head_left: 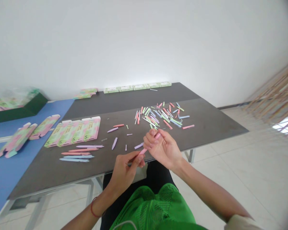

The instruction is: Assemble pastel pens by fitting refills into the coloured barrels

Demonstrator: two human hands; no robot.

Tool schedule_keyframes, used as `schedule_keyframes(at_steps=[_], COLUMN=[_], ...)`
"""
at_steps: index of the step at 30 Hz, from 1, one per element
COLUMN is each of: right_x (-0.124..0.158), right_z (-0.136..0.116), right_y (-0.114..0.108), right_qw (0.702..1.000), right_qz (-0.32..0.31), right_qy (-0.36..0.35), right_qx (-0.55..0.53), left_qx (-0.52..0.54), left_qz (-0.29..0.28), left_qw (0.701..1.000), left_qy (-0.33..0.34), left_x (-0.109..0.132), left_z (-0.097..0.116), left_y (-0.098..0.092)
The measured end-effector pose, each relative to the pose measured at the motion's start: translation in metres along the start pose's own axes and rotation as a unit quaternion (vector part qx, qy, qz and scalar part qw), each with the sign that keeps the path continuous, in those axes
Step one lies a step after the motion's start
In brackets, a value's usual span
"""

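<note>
Near the front edge of the table, a pink pen [143, 151] is held slantwise between my two hands. My left hand [128, 166] pinches its lower end between thumb and fingers. My right hand [162, 146] has its fingers curled around the upper end, palm partly turned up. A purple pen barrel [138, 146] lies just behind my left hand. Loose purple and red pen parts [114, 143] are scattered to the left. Beyond my right hand spreads a pile of colourful pen parts and white refills [160, 115].
Assembled-looking purple, red and blue pens [79, 153] lie in a group at left. Behind them stand several overlapping pen boxes [74, 131]. More boxes [136, 87] line the back edge. Folded cartons [16, 139] and a dark green bin [21, 108] are on the blue table.
</note>
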State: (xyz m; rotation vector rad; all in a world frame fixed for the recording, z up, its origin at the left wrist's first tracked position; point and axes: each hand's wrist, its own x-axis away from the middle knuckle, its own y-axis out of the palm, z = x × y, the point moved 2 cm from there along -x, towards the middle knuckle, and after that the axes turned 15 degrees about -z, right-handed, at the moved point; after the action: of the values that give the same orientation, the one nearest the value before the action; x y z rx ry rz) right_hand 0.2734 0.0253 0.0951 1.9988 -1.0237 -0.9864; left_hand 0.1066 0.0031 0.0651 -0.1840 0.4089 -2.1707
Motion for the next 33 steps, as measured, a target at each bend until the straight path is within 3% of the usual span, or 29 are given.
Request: schedule_keyframes(at_steps=[8,13,27,33], right_x=[0.002,-0.001,0.005,0.002], right_z=[0.004,0.003,0.009,0.011], right_y=[0.001,-0.002,0.008,0.001], right_qw=[0.999,0.998,0.999,0.997], right_qz=[0.020,0.042,-0.001,0.017], right_qy=[-0.039,-0.018,0.004,-0.018], right_qx=[0.003,0.033,0.052,0.075], left_qx=[0.004,0.016,0.043,0.011], left_qz=[0.014,0.012,0.000,0.008], left_qw=[1.000,1.000,0.999,1.000], left_qy=[-0.015,-0.006,0.005,0.005], left_x=[0.005,0.002,0.007,0.008], left_z=[-0.003,0.002,0.002,0.006], left_y=[0.007,0.003,0.008,0.007])
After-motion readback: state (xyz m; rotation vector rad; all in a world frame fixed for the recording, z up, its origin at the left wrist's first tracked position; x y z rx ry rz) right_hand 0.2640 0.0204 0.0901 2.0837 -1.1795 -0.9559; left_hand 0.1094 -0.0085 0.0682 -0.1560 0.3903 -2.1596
